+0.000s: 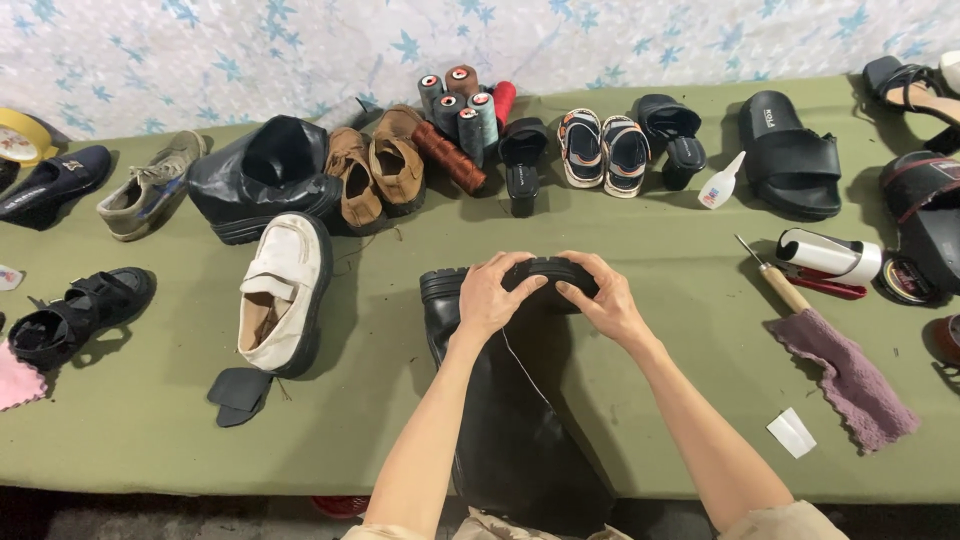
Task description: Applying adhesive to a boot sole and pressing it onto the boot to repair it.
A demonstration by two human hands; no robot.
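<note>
Centrally, a tall black boot lies on the green table, shaft running down to the bottom edge of the frame, sole end pointing up-frame. Both hands rest on the sole end. The left hand grips it from the left, fingers curled over the treaded edge; the right hand holds it from the right, fingertips pressed on the sole. A thin pale thread runs down the shaft between the wrists.

Left of the boot, a white shoe lies just beside a dark insole piece. Farther left sits a black sandal, and a pink cloth shows at the frame's left edge. Along the upper left stand a navy shoe, a grey sneaker, a black ankle boot and a pair of brown shoes.

Upper centre holds a cluster of thread spools, a black heeled shoe, striped child's sandals and a glue bottle. A black slide lies upper right. At right, an awl touches a purple cloth, near a white roll and red pliers. A white scrap lies at lower right.
</note>
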